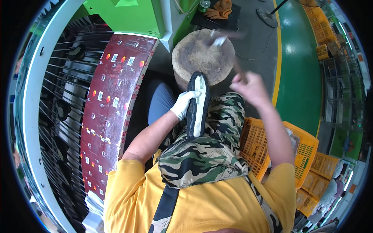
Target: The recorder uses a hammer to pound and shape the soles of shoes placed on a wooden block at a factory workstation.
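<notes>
My left hand [185, 104], in a white glove, grips a black shoe [190, 120] around its side, with the thumb over the sole face. A long pale strip [199, 112] with faint print runs down the middle of that face. The shoe's far end lies at the near rim of a round wooden block [188, 50], and its near end points at my lap. Raised to the right, my bare right hand [250, 87] is closed around the handle of a hammer [239, 70]. Motion smears the hammer's head above the block's far right part.
Left is a rack of dark metal rods [70, 54] beside a dark red printed panel [112, 89]. Yellow plastic crates [254, 141] stand by my right side. Beyond the block, orange gloves [221, 9] lie on a dark surface. A yellow floor line [278, 58] borders green floor.
</notes>
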Demonstrator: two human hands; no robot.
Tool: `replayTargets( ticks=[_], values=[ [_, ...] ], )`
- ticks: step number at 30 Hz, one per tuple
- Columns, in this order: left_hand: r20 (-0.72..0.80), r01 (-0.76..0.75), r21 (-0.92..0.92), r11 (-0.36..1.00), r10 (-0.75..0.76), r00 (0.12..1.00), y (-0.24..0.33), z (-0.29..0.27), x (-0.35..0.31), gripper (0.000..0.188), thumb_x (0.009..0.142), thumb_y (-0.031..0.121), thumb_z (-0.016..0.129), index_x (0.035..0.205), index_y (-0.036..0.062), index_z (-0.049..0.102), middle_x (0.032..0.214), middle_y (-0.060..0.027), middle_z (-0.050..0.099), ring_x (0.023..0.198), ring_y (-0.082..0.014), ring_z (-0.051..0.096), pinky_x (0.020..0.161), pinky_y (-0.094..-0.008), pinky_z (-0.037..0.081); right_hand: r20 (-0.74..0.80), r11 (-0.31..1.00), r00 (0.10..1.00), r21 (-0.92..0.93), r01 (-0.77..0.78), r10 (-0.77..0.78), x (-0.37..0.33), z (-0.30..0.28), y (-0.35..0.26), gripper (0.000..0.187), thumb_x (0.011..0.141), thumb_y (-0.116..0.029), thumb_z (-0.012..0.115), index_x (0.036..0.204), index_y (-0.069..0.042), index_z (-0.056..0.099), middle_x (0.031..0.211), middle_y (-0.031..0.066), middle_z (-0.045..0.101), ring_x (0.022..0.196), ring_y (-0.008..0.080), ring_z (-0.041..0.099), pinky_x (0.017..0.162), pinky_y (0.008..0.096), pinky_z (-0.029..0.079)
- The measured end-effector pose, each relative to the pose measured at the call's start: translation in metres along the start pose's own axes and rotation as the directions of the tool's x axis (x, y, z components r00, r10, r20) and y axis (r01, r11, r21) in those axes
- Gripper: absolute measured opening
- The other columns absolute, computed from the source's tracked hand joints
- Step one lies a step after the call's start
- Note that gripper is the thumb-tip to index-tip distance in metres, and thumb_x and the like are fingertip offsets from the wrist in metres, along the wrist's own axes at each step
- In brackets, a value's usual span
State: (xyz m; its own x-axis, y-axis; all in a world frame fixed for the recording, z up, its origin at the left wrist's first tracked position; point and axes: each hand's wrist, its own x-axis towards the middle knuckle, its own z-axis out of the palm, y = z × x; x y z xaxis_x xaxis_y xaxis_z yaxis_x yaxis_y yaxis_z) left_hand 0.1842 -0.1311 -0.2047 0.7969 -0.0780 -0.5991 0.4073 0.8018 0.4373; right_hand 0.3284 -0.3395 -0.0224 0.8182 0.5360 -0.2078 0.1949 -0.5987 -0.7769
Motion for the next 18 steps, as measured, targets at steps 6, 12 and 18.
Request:
replayTargets(
  ticks=[6, 12, 18],
  values=[
    [-0.059, -0.002, 0.08, 0.997, 0.007, 0.998, -0.003, -0.001, -0.009, 0.039, 0.083, 0.025, 0.076, 0.112, 0.0001, 0.071, 0.093, -0.0118, 0.074, 0.075, -0.0222, 0.071, 0.071, -0.0357, 0.058, -0.533, 0.697, 0.804, 0.47, 0.541, -0.264, 0.001, -0.051, -0.08, 0.017, 0.094, -0.007, 0.074, 0.107, -0.003, 0.063, 0.069, -0.0026, 0.055, 0.048, 0.0046, 0.045, 0.043, 0.0228, 0.036],
    [-0.047, -0.027, 0.089, 0.996, 0.032, 0.998, -0.006, 0.006, -0.006, 0.04, 0.083, 0.026, 0.076, 0.113, 0.0, 0.07, 0.093, -0.0123, 0.074, 0.075, -0.0228, 0.071, 0.071, -0.0363, 0.058, 0.19, 0.976, 0.977, -0.207, -0.061, 0.102, 0.001, 0.027, 0.023, 0.015, 0.087, -0.013, 0.078, 0.095, -0.005, 0.068, 0.088, 0.0027, 0.071, 0.08, 0.0143, 0.066, 0.077, 0.0331, 0.054],
    [-0.062, 0.001, 0.075, 0.997, 0.004, 0.998, -0.003, 0.002, -0.013, 0.041, 0.082, 0.027, 0.078, 0.112, 0.0004, 0.07, 0.092, -0.0121, 0.074, 0.075, -0.023, 0.071, 0.073, -0.035, 0.057, -0.317, 0.794, 0.938, 0.531, 0.296, -0.138, -0.003, -0.012, -0.062, 0.016, 0.094, -0.009, 0.075, 0.101, -0.004, 0.062, 0.072, -0.0031, 0.057, 0.05, 0.0051, 0.049, 0.044, 0.0221, 0.038]
  ],
)
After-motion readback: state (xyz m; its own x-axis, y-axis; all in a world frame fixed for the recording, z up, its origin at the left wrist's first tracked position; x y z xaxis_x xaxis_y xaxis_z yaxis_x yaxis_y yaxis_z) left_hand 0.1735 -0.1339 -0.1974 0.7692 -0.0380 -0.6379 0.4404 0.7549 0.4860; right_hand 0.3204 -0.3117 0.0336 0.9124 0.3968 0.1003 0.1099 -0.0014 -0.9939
